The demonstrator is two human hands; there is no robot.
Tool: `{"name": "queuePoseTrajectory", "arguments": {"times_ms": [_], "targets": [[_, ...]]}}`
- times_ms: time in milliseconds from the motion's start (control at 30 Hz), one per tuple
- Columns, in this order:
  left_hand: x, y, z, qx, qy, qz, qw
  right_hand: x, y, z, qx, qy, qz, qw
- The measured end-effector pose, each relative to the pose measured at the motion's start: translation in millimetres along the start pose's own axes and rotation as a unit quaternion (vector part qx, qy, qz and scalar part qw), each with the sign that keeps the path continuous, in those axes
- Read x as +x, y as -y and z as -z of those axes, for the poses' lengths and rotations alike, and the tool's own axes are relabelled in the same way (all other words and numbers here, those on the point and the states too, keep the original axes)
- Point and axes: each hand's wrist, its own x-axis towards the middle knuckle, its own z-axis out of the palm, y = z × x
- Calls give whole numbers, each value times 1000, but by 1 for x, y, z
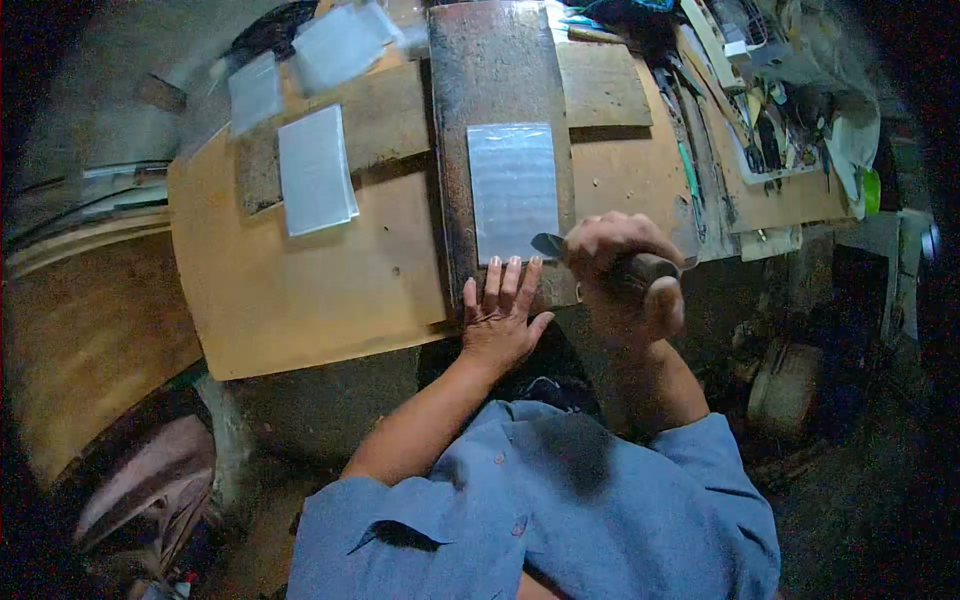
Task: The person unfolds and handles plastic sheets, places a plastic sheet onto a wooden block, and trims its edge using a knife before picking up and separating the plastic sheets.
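My left hand lies flat on the near end of a dark wooden board. Its fingers are spread, with the tips at the near edge of a whitish, shiny plastic sheet that lies on the board. My right hand is wrapped round the thick, rounded handle of a knife. The knife's short dark blade points left, over or beside the sheet's near right corner; whether it touches cannot be made out. The right hand is slightly blurred.
A stack of whitish sheets lies left of the board, with more sheets farther back. Under the board is a tan tabletop with a wooden plank across it. A tray of tools stands at the right.
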Motion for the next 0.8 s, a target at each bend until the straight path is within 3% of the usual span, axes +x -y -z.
{"name": "queuePoseTrajectory", "arguments": {"times_ms": [67,267,333,400,567,700,800], "targets": [[2,1,-1,-12,12,10,1000,-3,9,0,67,-10,39,997],[4,-1,3,-12,10,11,1000,-3,9,14,20,-21,8,1000],[7,0,4,-9,6,13,1000,-5,16,16,47,50,65,996],[2,-3,7,-11,11,12,1000,-11,5,14,-6,-22,2,1000],[11,-3,19,-62,21,25,998,-2,6,17,36,-36,57,997],[20,24,41,-133,21,25,991,-9,16,22,80,-46,74,993],[53,68,41,-103,2,29,994,-15,14,18,96,-40,71,992]]}}
